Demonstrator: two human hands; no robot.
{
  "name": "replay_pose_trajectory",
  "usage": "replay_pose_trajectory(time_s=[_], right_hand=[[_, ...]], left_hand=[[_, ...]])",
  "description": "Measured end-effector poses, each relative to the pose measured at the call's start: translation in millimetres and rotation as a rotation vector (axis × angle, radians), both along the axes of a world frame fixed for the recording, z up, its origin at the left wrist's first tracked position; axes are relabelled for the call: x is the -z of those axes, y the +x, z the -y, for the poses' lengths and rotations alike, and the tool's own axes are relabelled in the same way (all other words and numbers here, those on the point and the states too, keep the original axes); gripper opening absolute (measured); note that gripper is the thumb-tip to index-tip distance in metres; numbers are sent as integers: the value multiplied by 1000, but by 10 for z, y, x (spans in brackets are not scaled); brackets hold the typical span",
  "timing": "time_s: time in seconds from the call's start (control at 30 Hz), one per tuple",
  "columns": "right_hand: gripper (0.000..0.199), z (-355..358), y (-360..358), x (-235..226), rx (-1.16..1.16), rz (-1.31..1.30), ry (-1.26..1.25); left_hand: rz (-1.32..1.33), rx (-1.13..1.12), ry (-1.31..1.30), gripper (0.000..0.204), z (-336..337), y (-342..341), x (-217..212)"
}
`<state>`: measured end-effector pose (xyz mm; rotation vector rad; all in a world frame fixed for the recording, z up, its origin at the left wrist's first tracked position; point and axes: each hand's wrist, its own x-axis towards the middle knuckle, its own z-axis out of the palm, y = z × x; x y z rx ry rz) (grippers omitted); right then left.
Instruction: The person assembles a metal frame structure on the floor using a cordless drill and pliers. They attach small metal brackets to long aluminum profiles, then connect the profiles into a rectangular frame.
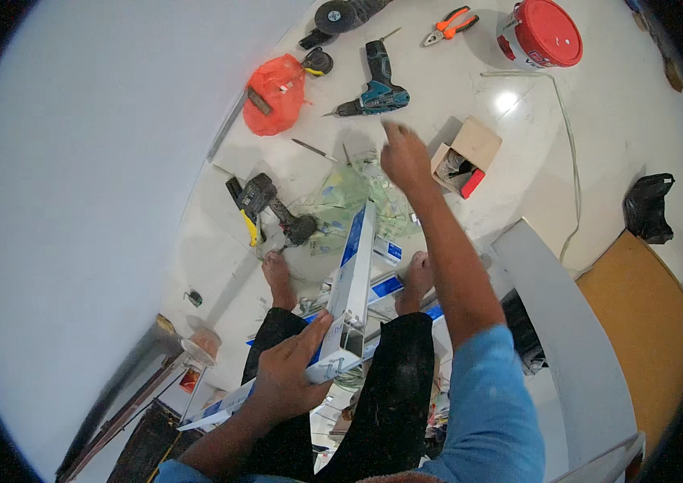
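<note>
White trunking slants above floor between legs, near end grasped by left grip. Probably light, stiff, slippery; thin walls could dent, so best held by both long sides. Right grip beside open carton; cannot tell if holding anything. Dusty drill near floor's wall edge, crumpled green plastic obstruct ahead; teal drill beyond.

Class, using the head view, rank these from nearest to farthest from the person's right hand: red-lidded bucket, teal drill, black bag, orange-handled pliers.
1. Teal drill: just beyond the right hand.
2. Orange-handled pliers: past the drill, slightly right.
3. Red-lidded bucket: upper right, beside the pliers.
4. Black bag: far right.
</note>
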<state>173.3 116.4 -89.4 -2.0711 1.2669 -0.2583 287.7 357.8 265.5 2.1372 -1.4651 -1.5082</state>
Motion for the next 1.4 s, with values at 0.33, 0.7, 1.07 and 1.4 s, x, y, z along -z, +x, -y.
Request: replay_pose_trajectory(time_s=[0.33, 0.7, 1.07, 1.4], right_hand=[[36, 1339, 576, 1789, -264, -440, 171], [28, 1524, 754, 1063, -675, -633, -618], [63, 1720, 336, 813, -903, -541, -235], [55, 183, -740, -2814, 11, 40, 598]], left_hand=[[-62, -46, -120, 99, 59, 70, 84], [-52, -155, -54, 91, 35, 96, 151], [-22, -196, -142, 86, 28, -3, 178], [2, -237, -182, 79, -157, -56, 197]])
